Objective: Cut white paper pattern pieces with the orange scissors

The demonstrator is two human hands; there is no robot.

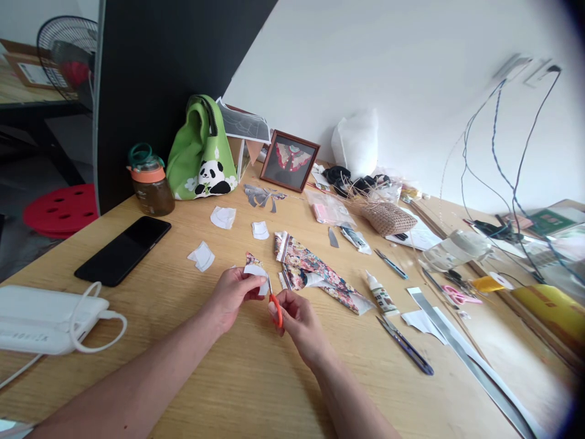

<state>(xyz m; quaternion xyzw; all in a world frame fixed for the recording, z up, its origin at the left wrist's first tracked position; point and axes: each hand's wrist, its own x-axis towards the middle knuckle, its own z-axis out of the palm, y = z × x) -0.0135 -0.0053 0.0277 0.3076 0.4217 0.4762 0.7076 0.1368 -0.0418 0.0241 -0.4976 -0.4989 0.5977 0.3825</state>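
My left hand [235, 292] pinches a small white paper piece [256, 272], with a scrap of floral fabric [253, 259] showing just behind it. In my right hand [297, 317] is a pair of small scissors with orange handles [276, 310]. Their blades point up and meet the right edge of the paper. Whether the blades are apart is too small to tell. Beyond my right hand lies a folded strip of floral fabric [315, 271]. Cut white paper pieces [201, 256] lie on the table to the left.
A black phone [123, 250] and a white power bank [46, 318] lie at left. Behind stand a bottle [153, 189], a green panda bag [201, 158] and a framed piece [290, 161]. Glue [381, 294], thread snips [404, 344] and pink scissors [459, 295] are at right.
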